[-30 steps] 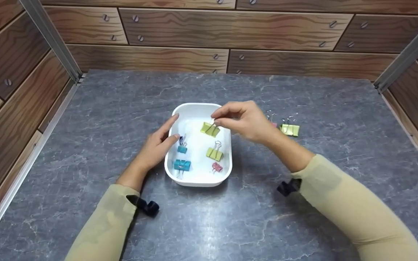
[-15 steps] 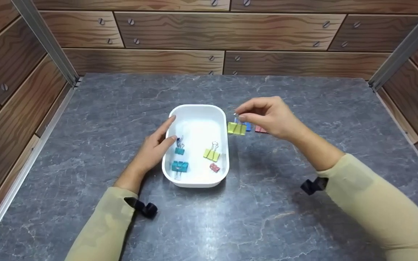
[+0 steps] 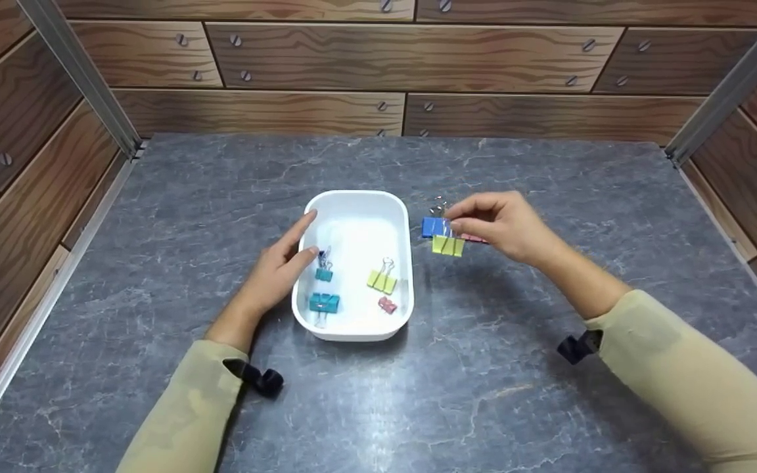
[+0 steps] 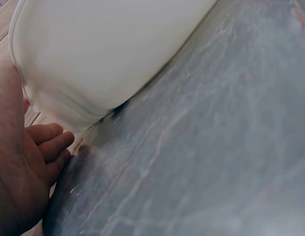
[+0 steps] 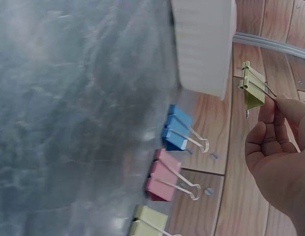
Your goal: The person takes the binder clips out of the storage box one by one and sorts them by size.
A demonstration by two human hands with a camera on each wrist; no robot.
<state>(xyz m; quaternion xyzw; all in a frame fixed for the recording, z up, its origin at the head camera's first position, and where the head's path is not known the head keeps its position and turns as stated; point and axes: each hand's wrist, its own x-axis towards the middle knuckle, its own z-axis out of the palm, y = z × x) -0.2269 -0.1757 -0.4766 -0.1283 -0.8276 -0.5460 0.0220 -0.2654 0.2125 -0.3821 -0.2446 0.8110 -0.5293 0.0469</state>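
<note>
While left hand (image 3: 272, 272) is loosely touching tub (image 3: 355, 335), right hand (image 3: 511, 228) is pinching yellow clip (image 3: 447, 246), now moved outside, near blue clip (image 3: 432, 227).

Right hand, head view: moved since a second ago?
Yes, to the right. The right hand, pinching a yellow clip, had its fingertips left of the lowest upright back-wall seam; now they are right of it.

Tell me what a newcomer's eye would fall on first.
Probably the white tub, bright against the gray marbled tabletop, the left hand at its left edge. Then the yellow binder clip pinched in the right hand, to the tub's right, with a blue binder clip just behind.
</note>
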